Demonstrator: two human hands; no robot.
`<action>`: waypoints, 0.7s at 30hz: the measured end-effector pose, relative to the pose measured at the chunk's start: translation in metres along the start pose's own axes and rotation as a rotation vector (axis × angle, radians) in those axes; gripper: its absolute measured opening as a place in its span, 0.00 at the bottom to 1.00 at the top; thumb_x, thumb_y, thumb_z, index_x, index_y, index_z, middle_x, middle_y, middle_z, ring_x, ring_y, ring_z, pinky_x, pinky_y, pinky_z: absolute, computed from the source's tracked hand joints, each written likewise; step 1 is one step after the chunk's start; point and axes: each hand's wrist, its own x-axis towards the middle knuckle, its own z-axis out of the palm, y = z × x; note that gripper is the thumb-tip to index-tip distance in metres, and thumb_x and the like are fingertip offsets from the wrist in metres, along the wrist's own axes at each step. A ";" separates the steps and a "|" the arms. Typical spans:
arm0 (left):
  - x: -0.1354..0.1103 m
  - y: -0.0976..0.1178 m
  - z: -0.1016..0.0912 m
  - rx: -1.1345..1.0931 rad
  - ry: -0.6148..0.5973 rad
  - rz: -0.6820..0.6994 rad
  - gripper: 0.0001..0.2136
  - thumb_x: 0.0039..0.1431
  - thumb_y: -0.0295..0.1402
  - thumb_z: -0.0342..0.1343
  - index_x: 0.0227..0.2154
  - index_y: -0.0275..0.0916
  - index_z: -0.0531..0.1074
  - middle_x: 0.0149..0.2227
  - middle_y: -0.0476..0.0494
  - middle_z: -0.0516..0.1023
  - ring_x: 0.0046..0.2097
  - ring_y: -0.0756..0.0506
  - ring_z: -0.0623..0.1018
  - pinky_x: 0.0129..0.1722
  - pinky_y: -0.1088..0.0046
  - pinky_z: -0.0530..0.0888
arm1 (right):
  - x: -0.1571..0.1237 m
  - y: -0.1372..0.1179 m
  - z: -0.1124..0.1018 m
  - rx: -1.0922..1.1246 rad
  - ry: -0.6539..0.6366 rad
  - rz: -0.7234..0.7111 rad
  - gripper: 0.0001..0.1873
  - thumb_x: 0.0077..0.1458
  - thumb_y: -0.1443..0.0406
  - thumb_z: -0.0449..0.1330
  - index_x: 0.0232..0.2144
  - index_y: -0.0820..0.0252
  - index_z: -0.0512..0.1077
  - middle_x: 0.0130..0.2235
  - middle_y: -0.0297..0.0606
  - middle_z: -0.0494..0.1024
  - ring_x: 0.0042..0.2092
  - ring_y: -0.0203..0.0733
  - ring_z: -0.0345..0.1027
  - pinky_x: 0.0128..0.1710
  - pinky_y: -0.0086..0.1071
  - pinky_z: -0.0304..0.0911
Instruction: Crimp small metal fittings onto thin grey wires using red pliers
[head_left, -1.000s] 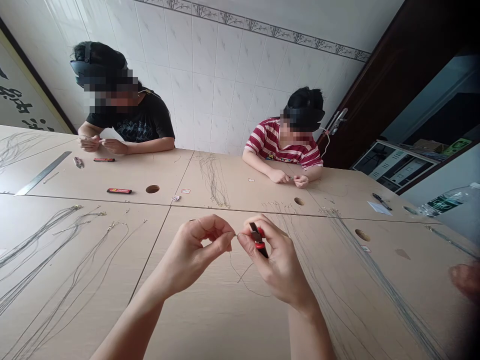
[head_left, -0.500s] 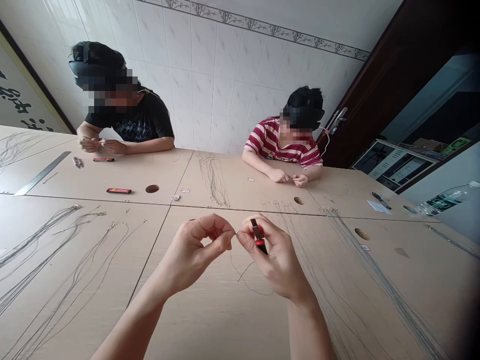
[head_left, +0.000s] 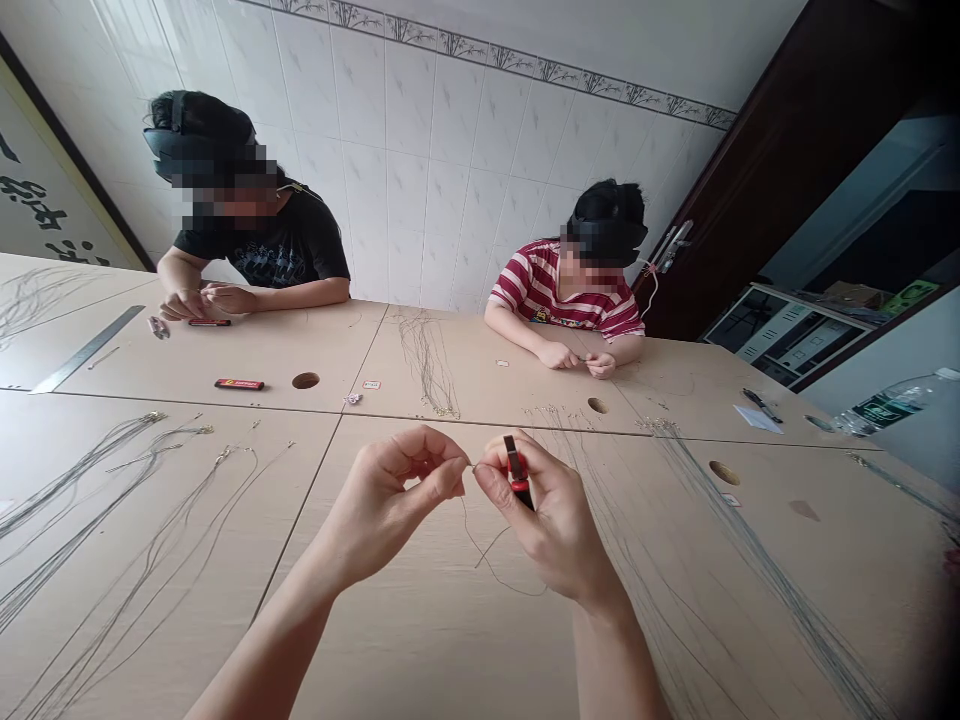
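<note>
A thin grey cord [head_left: 517, 588] is pinched between thumb and fingertips of my left hand [head_left: 401, 490], which is closed. My right hand [head_left: 555, 510] is closed too, its thumb and finger pinching the cord beside the left fingertips. Tucked upright in the right fingers is a black and red lighter [head_left: 517, 475] with a metal top. Below both hands the cord hangs in a loose loop with a free end. Whatever detail sits at the pinch point is too small to make out.
Bundles of cords with small metal ends lie left [head_left: 112, 450] and right [head_left: 742, 530]. Another lighter [head_left: 240, 384], a steel ruler [head_left: 90, 350], a pen [head_left: 761, 403] and a water bottle [head_left: 896, 400] are on the table. Two co-workers [head_left: 262, 240] [head_left: 570, 295] sit opposite.
My hands keep nearly the same pose and hold. Across the table, the left co-worker's hand has lowered to the tabletop beside a lighter lying there.
</note>
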 end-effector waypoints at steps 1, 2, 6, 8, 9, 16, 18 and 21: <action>0.000 0.000 0.000 -0.003 0.002 0.005 0.08 0.63 0.35 0.55 0.30 0.39 0.73 0.26 0.51 0.75 0.30 0.51 0.72 0.30 0.75 0.69 | 0.000 0.000 0.000 0.001 -0.001 0.002 0.12 0.64 0.62 0.56 0.28 0.58 0.64 0.30 0.30 0.63 0.30 0.33 0.55 0.30 0.28 0.55; 0.001 0.001 -0.001 -0.003 0.004 0.009 0.08 0.63 0.36 0.55 0.31 0.39 0.73 0.27 0.51 0.75 0.30 0.51 0.72 0.30 0.75 0.69 | 0.001 0.000 0.000 0.002 -0.001 0.005 0.12 0.64 0.62 0.56 0.28 0.58 0.64 0.30 0.30 0.63 0.30 0.33 0.55 0.30 0.28 0.55; 0.001 0.001 -0.002 0.007 -0.007 0.015 0.06 0.62 0.36 0.57 0.32 0.39 0.74 0.28 0.50 0.75 0.31 0.51 0.72 0.30 0.75 0.69 | 0.001 0.000 0.000 0.019 -0.007 0.005 0.11 0.64 0.62 0.56 0.28 0.57 0.64 0.30 0.30 0.64 0.30 0.32 0.56 0.30 0.27 0.56; 0.000 0.000 -0.002 0.010 -0.023 0.015 0.06 0.62 0.35 0.57 0.31 0.39 0.73 0.29 0.50 0.75 0.31 0.51 0.72 0.31 0.75 0.69 | 0.000 -0.001 0.000 0.026 -0.017 0.000 0.11 0.64 0.62 0.56 0.29 0.57 0.65 0.30 0.30 0.64 0.31 0.32 0.57 0.31 0.27 0.56; 0.000 -0.001 -0.002 0.012 -0.029 0.014 0.07 0.62 0.35 0.57 0.31 0.39 0.73 0.29 0.50 0.75 0.31 0.51 0.72 0.31 0.75 0.69 | 0.000 -0.001 0.000 0.028 -0.022 -0.002 0.10 0.64 0.63 0.56 0.29 0.57 0.64 0.30 0.30 0.65 0.31 0.32 0.58 0.31 0.27 0.56; 0.001 -0.003 -0.001 -0.016 -0.034 0.017 0.09 0.62 0.36 0.57 0.30 0.37 0.73 0.28 0.49 0.75 0.31 0.51 0.72 0.32 0.74 0.71 | 0.001 0.000 0.001 0.028 -0.016 0.021 0.12 0.64 0.62 0.56 0.28 0.58 0.64 0.30 0.30 0.63 0.30 0.32 0.56 0.30 0.28 0.55; 0.001 -0.001 -0.001 -0.053 -0.023 -0.003 0.09 0.62 0.36 0.57 0.29 0.37 0.73 0.27 0.49 0.74 0.31 0.51 0.71 0.32 0.74 0.71 | 0.001 -0.001 0.001 0.031 -0.028 0.039 0.12 0.64 0.61 0.55 0.28 0.58 0.64 0.30 0.31 0.64 0.30 0.33 0.56 0.30 0.29 0.55; 0.001 0.000 -0.002 -0.083 -0.023 -0.011 0.09 0.62 0.36 0.58 0.29 0.37 0.72 0.26 0.50 0.74 0.31 0.51 0.72 0.33 0.75 0.71 | 0.000 -0.001 0.001 0.027 -0.032 0.056 0.12 0.64 0.60 0.55 0.28 0.58 0.64 0.29 0.31 0.63 0.29 0.33 0.55 0.30 0.29 0.54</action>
